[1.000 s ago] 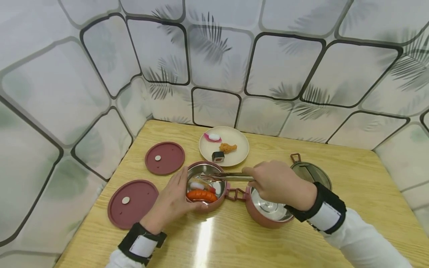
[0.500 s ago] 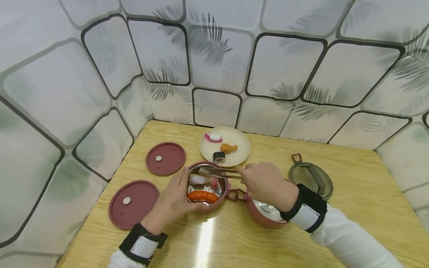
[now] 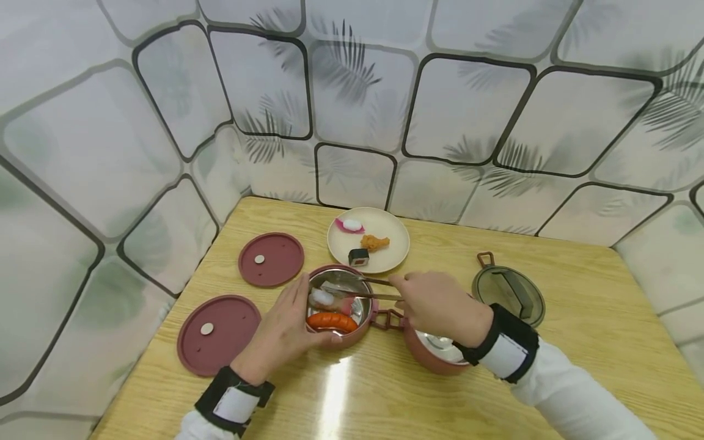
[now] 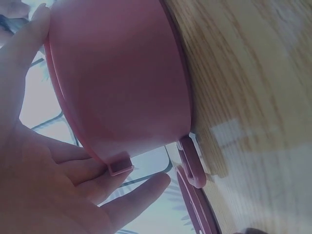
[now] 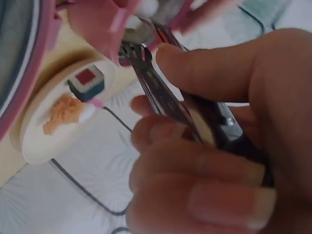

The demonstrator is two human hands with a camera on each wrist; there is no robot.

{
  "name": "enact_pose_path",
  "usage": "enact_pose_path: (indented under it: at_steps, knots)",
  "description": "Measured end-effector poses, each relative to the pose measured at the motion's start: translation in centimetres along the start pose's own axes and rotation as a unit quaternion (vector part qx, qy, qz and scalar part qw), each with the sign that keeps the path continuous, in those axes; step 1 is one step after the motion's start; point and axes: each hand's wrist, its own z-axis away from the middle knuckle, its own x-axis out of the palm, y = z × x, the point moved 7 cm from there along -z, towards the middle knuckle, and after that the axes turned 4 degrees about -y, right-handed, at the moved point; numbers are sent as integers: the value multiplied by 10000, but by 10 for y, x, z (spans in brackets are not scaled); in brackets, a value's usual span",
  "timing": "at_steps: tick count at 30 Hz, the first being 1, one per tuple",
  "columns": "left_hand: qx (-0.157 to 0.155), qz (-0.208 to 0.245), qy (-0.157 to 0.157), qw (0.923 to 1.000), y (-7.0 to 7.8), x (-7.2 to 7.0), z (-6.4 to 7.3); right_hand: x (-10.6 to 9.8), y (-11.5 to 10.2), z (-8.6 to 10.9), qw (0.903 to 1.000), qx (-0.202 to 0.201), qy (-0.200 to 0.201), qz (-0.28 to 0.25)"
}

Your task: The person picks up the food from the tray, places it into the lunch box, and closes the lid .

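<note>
My left hand [image 3: 283, 327] holds the small dark-pink pot [image 3: 349, 342] at its left side, thumb at the near rim and fingers along the far side. My right hand [image 3: 440, 305] grips metal tongs [image 3: 387, 297] between thumb and fingers, as the right wrist view shows. The tongs' two arms stand apart and their tips reach into the pot, over a white-and-pink piece of toy food [image 3: 321, 297]. In front of it lies an orange sausage [image 3: 332, 321]. In the left wrist view the pot's outer wall [image 4: 122, 73] fills the middle, with my fingers at its rim.
A second pink pot [image 3: 434, 359] stands to the right, partly under my right hand. Behind are a cream plate [image 3: 397, 256] with a sushi roll [image 3: 359, 257] and drumstick [image 3: 374, 242], and a glass lid [image 3: 500, 293]. Two maroon discs [image 3: 220, 348] lie at left.
My right hand has moved left and a little down with the tongs, whose arms have spread apart. The white-and-pink piece has shifted slightly in the pot. My left hand stays on the pot.
</note>
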Motion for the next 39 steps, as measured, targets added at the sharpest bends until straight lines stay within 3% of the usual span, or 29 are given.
enact_pose_path:
  at_steps: [10, 15, 20, 25, 30, 35, 39]
  knots:
    - [98, 173, 19, 9998, 1, 1, 1, -31, 36, 33, 9971, 123, 537, -518]
    - [-51, 242, -148, 9996, 0, 1, -1, -34, 59, 47, 9954, 472, 659, -517]
    - [172, 38, -230, 9996, 8, -5, -7, -30, 74, 57, 9933, 737, 632, -622]
    - [558, -63, -209, 9982, 30, -10, -16, -25, 84, 62, 9919, 933, 525, -680]
    - [911, 324, -272, 9949, 59, -5, -26, -24, 90, 61, 9914, 946, 553, -717]
    - [1197, 709, -504, 9890, 92, 9, -37, -23, 94, 56, 9920, 799, 737, -648]
    - [1405, 943, -894, 9815, 119, 31, -42, -14, 99, 50, 9923, 789, 742, -595]
